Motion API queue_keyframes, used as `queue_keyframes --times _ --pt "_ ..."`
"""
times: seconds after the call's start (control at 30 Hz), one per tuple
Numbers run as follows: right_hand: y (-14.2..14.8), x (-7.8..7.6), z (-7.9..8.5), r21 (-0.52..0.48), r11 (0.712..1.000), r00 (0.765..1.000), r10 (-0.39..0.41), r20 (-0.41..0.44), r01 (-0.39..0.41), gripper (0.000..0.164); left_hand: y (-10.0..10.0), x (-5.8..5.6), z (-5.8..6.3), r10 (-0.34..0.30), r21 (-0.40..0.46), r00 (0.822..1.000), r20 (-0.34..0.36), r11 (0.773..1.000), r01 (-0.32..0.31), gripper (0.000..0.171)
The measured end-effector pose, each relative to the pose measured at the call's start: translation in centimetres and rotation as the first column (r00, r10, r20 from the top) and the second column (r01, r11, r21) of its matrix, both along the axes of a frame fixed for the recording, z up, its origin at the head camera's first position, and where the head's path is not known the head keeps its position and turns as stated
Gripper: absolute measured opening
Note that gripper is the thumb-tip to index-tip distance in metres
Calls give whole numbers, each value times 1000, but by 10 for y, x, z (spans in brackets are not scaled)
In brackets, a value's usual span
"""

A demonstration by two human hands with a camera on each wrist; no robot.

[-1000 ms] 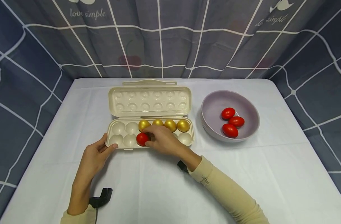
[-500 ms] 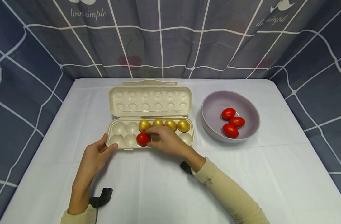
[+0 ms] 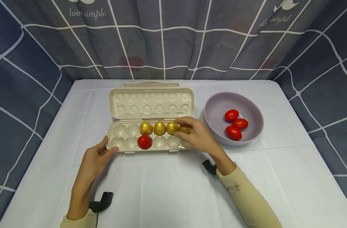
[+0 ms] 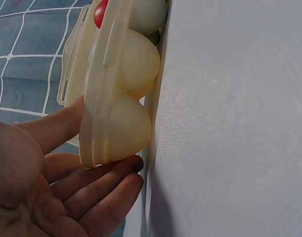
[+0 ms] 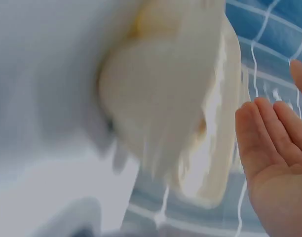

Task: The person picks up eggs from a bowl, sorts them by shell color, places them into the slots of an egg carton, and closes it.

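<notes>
A cream egg carton point(image 3: 129, 151) lies with its lid folded back. Gold eggs point(image 3: 160, 128) fill several hollows of its back row, and one red egg point(image 3: 144, 142) sits in the front row. At the carton's left front corner, my left hand point(image 3: 97, 161) holds the edge, thumb on the rim and fingers against the end, as the left wrist view shows. My right hand point(image 3: 200, 136) is above the carton's right end, partly hiding the rightmost gold egg. Its fingers point(image 5: 282, 133) are extended with nothing between them and the thumb.
A mauve bowl point(image 3: 254, 110) stands right of the carton, just beyond my right hand, with 3 red eggs point(image 3: 234, 133) inside. White cloth point(image 3: 162, 190) covers the table. A dark checked curtain point(image 3: 182, 47) surrounds its back and sides.
My right hand has let go of the red egg, leaving it in the front row, and has moved right along the carton. The left hand keeps its place at the corner.
</notes>
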State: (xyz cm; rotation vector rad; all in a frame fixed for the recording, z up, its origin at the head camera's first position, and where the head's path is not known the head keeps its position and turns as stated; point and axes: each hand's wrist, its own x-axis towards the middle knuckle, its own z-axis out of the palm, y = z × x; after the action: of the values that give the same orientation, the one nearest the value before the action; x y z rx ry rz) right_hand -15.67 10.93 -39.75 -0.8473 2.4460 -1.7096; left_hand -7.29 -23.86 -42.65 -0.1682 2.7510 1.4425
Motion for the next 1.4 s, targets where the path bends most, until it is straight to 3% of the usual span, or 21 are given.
queue_keyframes --times 0.2,0.37,0.53,0.73,0.8,0.97,1.13,1.27,1.4 --pt "45 2 12 -8 994 994 -109 10 110 36 -1 0 1 5 -14 1000 -1 1000 -5 78" --pt "79 4 13 13 977 977 -211 -18 212 36 -1 0 2 10 2 1000 3 1000 -10 78" --pt "109 11 9 172 919 935 -350 -61 355 33 -2 0 3 6 -13 1000 8 1000 -6 79" --pt "130 14 12 284 865 908 -415 -57 413 33 -3 1 3 10 -27 1000 3 1000 -10 78" --pt "134 15 15 347 832 897 -437 -66 432 34 -2 1 3 12 -20 1000 2 1000 -12 78" --pt "139 16 22 467 772 885 -463 -53 432 38 -2 2 2 16 -7 1000 7 1000 -16 78" --pt "139 13 21 499 762 893 -446 -56 412 36 -1 1 3 14 -13 1000 17 1000 -13 79" --pt "132 6 20 538 769 917 -398 -19 345 40 0 1 2 19 -14 1000 15 1000 -19 78" --pt "126 -1 19 591 753 929 -370 17 289 47 1 0 2 16 -2 1000 21 1000 -16 79"
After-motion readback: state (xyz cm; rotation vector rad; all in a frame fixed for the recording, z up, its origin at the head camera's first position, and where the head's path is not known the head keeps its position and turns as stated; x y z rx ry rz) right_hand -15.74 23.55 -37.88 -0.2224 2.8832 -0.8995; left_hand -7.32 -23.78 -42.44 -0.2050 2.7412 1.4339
